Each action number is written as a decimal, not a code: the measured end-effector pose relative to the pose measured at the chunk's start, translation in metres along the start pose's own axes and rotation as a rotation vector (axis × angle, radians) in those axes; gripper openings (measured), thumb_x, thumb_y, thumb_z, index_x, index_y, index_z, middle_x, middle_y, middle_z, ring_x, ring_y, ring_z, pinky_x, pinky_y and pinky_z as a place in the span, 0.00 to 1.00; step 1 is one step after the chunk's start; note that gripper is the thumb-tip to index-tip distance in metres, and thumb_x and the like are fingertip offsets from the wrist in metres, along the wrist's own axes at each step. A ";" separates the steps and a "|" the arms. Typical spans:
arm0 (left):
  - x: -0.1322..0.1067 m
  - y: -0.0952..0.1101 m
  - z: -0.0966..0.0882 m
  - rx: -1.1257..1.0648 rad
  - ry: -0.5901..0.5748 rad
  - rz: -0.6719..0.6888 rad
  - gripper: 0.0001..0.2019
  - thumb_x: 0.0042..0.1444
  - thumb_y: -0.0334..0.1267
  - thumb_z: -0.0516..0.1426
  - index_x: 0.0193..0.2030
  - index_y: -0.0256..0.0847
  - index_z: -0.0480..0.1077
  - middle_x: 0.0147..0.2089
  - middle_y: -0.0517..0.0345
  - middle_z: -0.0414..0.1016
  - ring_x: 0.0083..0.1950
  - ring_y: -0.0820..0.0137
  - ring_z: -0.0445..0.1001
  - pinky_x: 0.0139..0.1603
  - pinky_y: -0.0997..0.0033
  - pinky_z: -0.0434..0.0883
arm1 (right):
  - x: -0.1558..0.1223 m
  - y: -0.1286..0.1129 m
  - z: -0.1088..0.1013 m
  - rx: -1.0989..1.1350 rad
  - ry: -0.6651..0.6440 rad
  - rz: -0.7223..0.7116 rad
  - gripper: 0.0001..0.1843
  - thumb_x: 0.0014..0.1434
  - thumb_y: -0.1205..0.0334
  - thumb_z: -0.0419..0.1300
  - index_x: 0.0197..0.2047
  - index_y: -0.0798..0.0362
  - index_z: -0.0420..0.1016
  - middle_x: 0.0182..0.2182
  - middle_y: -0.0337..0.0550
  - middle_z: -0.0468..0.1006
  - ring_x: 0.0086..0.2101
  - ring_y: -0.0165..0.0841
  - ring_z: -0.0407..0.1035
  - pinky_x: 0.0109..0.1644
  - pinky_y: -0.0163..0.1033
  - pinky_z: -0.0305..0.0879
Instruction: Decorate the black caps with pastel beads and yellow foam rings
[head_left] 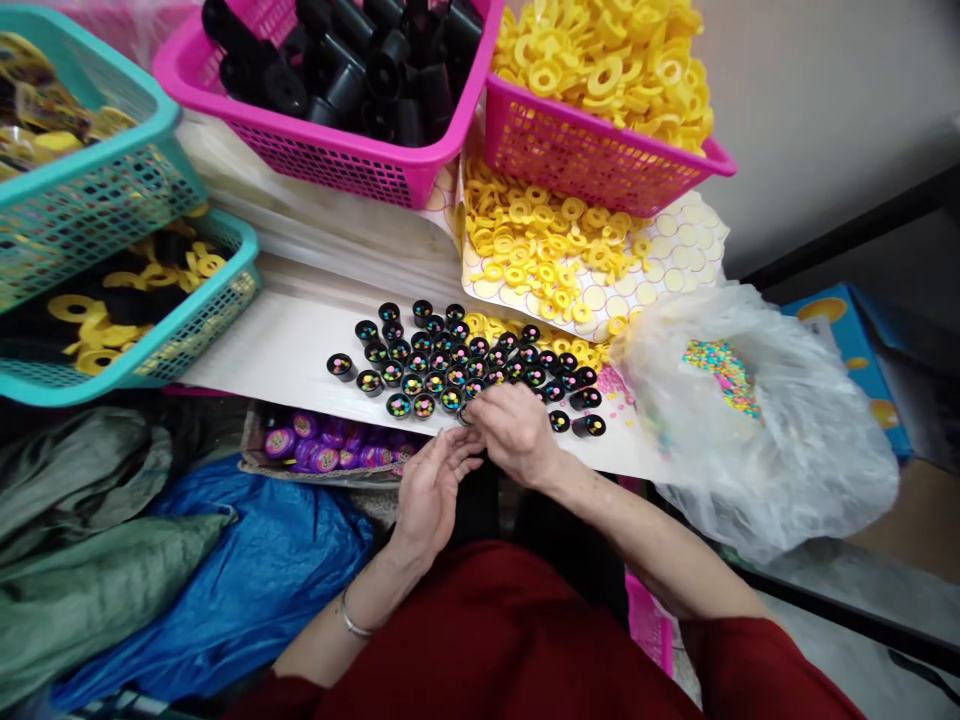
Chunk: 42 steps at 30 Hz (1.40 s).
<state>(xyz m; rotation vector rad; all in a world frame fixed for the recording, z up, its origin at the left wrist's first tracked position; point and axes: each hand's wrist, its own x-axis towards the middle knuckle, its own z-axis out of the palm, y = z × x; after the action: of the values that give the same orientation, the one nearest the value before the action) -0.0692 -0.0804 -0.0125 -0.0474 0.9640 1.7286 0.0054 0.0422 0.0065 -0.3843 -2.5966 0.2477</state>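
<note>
Head view: the right hand [517,435] pinches a small black cup [466,413] at the surface [285,345] edge, at 6 o'clock of the filled cups [442,360]. The left hand [431,490] lies open just beneath, fingers loose. Keeping the cup upright and low over that palm looks wise against spills.

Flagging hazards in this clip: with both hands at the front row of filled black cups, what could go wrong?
The filled black cups stand packed close; the right hand at the front row could tip one and scatter its coloured beads. The front cups sit near the edge of the white board, so a nudged one may drop off. The thin plastic bag of beads slumps beside them and might spill.
</note>
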 end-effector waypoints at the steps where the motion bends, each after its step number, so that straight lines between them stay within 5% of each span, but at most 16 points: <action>1: 0.000 -0.003 -0.003 0.037 -0.021 -0.010 0.14 0.51 0.46 0.61 0.36 0.36 0.76 0.37 0.51 0.79 0.38 0.69 0.75 0.41 0.70 0.70 | 0.012 0.007 0.001 0.018 -0.017 0.058 0.14 0.63 0.65 0.50 0.32 0.54 0.75 0.29 0.44 0.73 0.32 0.32 0.63 0.36 0.39 0.55; 7: 0.006 -0.052 -0.029 0.421 -0.235 -0.237 0.10 0.47 0.40 0.62 0.29 0.33 0.76 0.29 0.52 0.77 0.29 0.74 0.70 0.35 0.73 0.66 | 0.083 0.043 0.017 0.041 -0.244 0.357 0.10 0.59 0.63 0.55 0.30 0.52 0.77 0.32 0.42 0.72 0.36 0.34 0.65 0.37 0.38 0.57; 15: 0.028 -0.108 -0.069 0.621 -0.391 -0.388 0.11 0.43 0.40 0.62 0.30 0.34 0.75 0.24 0.60 0.72 0.28 0.75 0.67 0.34 0.73 0.63 | 0.107 0.045 0.028 -0.135 -0.502 0.336 0.11 0.58 0.63 0.54 0.35 0.52 0.78 0.39 0.45 0.75 0.42 0.39 0.63 0.38 0.40 0.56; 32: 0.033 -0.110 -0.070 0.632 -0.409 -0.383 0.11 0.43 0.41 0.61 0.30 0.34 0.74 0.25 0.60 0.71 0.28 0.75 0.67 0.35 0.72 0.64 | 0.118 0.036 0.027 -0.177 -0.642 0.337 0.14 0.57 0.64 0.52 0.42 0.55 0.77 0.43 0.50 0.75 0.46 0.41 0.65 0.43 0.40 0.61; 38: 0.032 -0.104 -0.066 0.609 -0.379 -0.388 0.11 0.42 0.40 0.61 0.29 0.34 0.74 0.24 0.60 0.70 0.28 0.75 0.67 0.34 0.72 0.65 | 0.120 0.037 0.032 -0.145 -0.630 0.392 0.14 0.56 0.63 0.54 0.43 0.56 0.76 0.42 0.52 0.75 0.46 0.42 0.67 0.44 0.40 0.61; 42: 0.034 -0.101 -0.065 0.581 -0.362 -0.387 0.11 0.41 0.41 0.62 0.28 0.34 0.74 0.23 0.59 0.71 0.27 0.75 0.67 0.33 0.73 0.65 | 0.118 0.045 0.009 0.007 -0.509 0.355 0.11 0.55 0.62 0.57 0.39 0.55 0.78 0.39 0.47 0.76 0.43 0.39 0.67 0.44 0.39 0.61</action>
<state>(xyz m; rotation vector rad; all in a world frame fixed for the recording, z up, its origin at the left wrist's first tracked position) -0.0267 -0.0874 -0.1299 0.4174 1.0646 1.0132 -0.0881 0.1209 0.0411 -0.8807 -3.0022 0.5357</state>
